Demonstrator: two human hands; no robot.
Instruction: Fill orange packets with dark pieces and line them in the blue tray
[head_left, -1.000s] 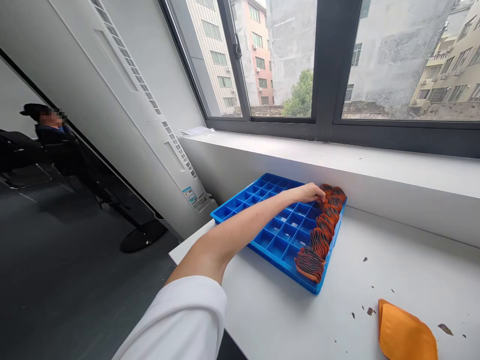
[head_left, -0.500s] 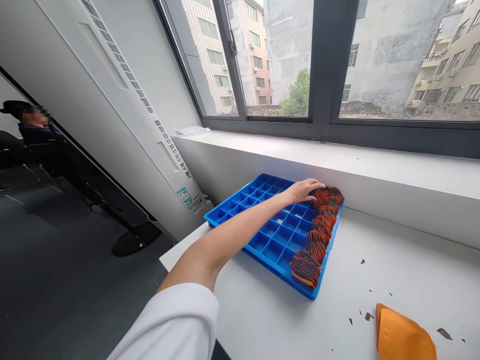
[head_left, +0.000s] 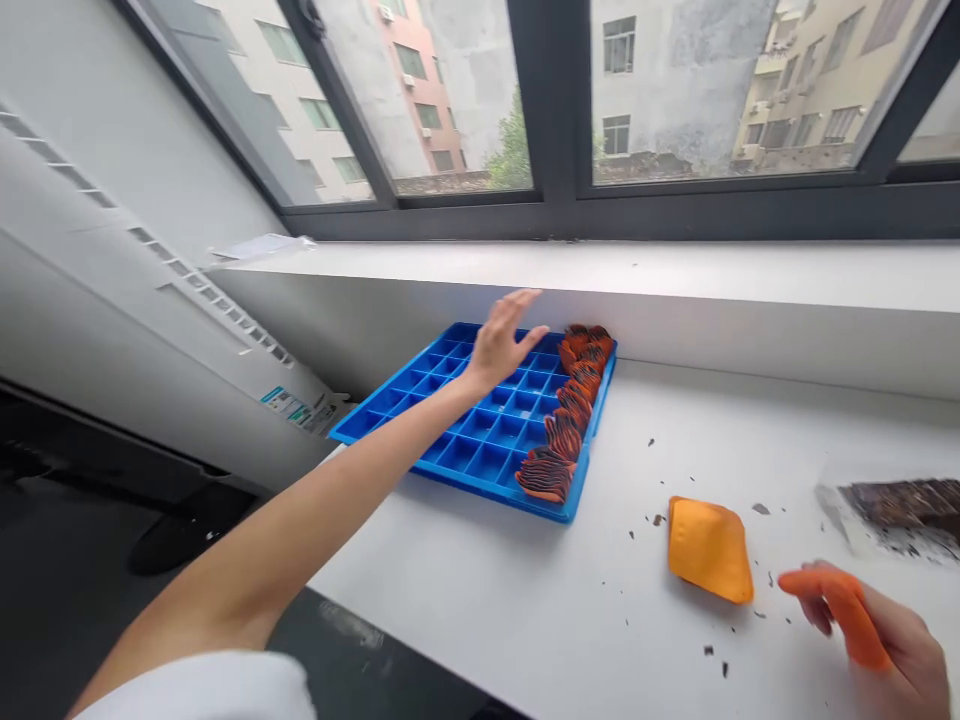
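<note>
While the left hand (head_left: pixel 501 345) hovers with fingers spread, empty, above the blue plastic grid tray (head_left: pixel 450 420), a row of ridged orange-and-dark pieces (head_left: pixel 568 410) fills its right column, running from near edge toward the windowsill. Farther right on the crumb-flecked white table (head_left: pixel 570 610), a smooth orange stack (head_left: pixel 709 549) lies beside the right hand (head_left: pixel 874 625), loosely curled, one finger in an orange cot.

Head view, down over table (head_left: pixel 525 620)

Office-like workroom several floors up: white tabletop (head_left: pixel 570 600) beneath a dark-framed window (head_left: pixel 555 120) facing apartment blocks, standing air conditioner (head_left: pixel 112 300), blue compartment tray (head_left: pixel 450 420) for sorting.
</note>
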